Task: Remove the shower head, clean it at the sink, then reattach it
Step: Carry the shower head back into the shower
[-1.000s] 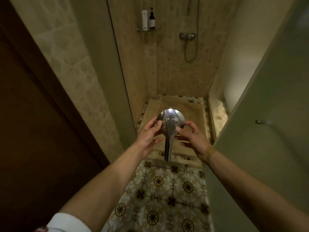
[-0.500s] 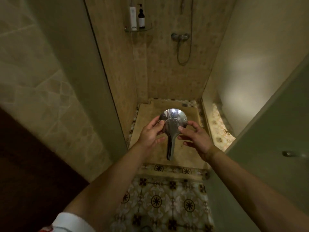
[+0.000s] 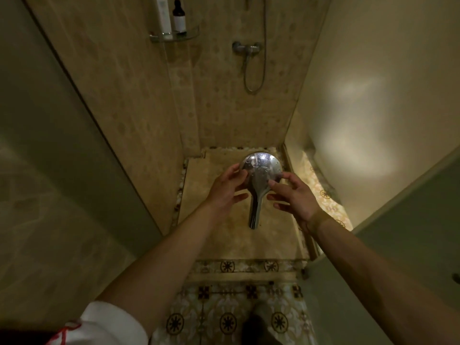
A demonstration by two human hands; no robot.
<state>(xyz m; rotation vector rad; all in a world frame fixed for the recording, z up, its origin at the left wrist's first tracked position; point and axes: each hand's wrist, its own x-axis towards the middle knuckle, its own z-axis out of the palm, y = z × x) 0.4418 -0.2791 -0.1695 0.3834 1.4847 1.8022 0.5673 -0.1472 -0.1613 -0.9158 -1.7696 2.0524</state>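
A chrome shower head (image 3: 261, 168) with a round wet face and a handle pointing down hangs in front of me, detached from the hose. My left hand (image 3: 225, 189) pinches the left rim of its round face. My right hand (image 3: 292, 192) pinches the right rim with thumb and forefinger, the other fingers spread. The shower hose (image 3: 252, 70) loops down from the chrome mixer valve (image 3: 246, 48) on the far tiled wall.
A glass corner shelf (image 3: 174, 36) with a white tube and a dark bottle sits high on the back wall. A glass panel (image 3: 74, 120) stands on the left, a glass door (image 3: 398, 245) on the right. A raised threshold (image 3: 249, 266) crosses the patterned floor below.
I have moved forward towards the shower stall, so the walls and mixer valve look closer. Both hands keep the shower head held between them, carried slightly forward and to the right.
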